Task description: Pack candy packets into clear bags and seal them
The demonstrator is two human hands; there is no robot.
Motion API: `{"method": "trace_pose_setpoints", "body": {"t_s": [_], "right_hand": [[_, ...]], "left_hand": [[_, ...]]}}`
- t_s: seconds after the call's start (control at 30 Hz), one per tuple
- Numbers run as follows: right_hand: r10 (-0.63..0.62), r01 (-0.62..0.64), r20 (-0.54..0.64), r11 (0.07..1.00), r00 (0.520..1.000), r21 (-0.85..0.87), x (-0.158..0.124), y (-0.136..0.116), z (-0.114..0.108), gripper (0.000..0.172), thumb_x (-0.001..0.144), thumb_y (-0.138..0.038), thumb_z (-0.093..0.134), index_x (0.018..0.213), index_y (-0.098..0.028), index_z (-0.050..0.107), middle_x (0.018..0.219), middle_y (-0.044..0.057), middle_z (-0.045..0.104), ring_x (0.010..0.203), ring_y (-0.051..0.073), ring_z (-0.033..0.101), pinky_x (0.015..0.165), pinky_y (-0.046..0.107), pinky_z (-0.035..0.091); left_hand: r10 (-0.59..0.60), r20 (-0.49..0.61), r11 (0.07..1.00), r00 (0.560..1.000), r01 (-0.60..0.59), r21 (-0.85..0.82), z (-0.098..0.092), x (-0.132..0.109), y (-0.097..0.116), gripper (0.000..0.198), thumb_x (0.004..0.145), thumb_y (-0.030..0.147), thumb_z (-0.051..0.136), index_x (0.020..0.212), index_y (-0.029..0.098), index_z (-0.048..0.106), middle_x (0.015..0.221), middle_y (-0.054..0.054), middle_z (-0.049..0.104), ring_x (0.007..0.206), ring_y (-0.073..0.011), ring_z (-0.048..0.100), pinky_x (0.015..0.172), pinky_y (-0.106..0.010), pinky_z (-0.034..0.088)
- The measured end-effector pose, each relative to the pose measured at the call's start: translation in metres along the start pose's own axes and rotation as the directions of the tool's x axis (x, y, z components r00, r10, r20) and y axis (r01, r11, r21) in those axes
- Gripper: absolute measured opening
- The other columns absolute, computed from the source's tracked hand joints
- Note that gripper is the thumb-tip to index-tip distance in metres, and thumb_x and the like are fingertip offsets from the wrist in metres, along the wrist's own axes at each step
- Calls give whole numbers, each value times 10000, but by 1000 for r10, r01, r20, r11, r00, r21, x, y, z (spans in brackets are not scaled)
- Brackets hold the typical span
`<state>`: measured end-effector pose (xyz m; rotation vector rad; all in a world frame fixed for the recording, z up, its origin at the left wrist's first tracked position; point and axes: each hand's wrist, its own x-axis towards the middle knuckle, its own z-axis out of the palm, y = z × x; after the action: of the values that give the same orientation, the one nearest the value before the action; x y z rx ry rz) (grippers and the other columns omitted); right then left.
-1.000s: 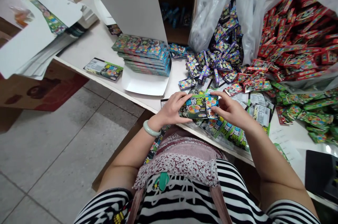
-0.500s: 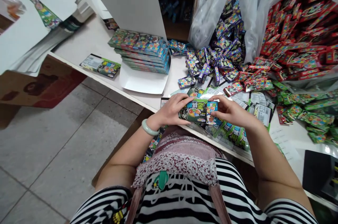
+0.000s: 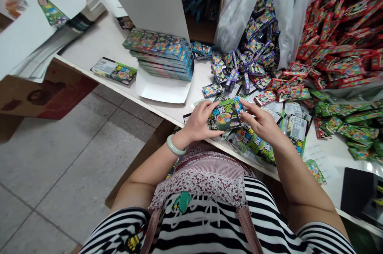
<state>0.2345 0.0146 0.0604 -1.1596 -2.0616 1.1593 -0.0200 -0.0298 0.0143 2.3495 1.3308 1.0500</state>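
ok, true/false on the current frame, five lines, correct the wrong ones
1. The left hand holds the green-and-black packet. True.
2. The bracelet is on the right arm. False: the bracelet is on the left arm.
3. The right hand is at the blue box by the packet's edge. True.
4. Every purple box is inside the plastic bag. False: several purple boxes lie on the table.
5. Red boxes are heaped beyond the right hand. True.
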Motion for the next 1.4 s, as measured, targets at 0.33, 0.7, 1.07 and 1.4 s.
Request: {"method": "trace_pose_setpoints", "body": {"t_s": [0.33,0.7,1.07,1.4], "right_hand": [[17,-17,10,998,1000,-52,-6,-20,-19,430,969,-386,533,1380,-273,583,1254,76,684,961,231,677,831,409,576],[-291,298,64,938,954,-179,-22,-13,-49,190,943,-419,627,1048,-326,756,1053,61,691,981,217,654,879,399,535],[-278,334,226,904,934,-267,-28,-23,-41,258,990,-386,516,1093,-306,738,1039,70,751,974,240,669,892,448,530],[-157,106,-185,960,970,-261,-25,-3,16,407,882,-470,677,1255,-318,615,1426,116,432,1291,318,496,1029,543,487]], "left_hand": [[-318,91,776,944,315,-547,29,6,41,681,833,566,704,1350,211,439,1329,-158,565,1252,-315,571,1065,-536,489],[-426,319,267,846,455,-850,39,-11,27,451,844,424,738,1189,226,527,1092,-52,710,948,-182,706,835,-340,585],[-467,262,304,844,432,-849,47,-20,35,430,885,464,683,1199,222,514,1116,-55,695,955,-174,690,838,-325,573],[-420,129,491,898,345,-800,45,-7,30,635,892,446,670,1429,274,377,1286,-104,625,1146,-239,647,974,-440,562]]}}
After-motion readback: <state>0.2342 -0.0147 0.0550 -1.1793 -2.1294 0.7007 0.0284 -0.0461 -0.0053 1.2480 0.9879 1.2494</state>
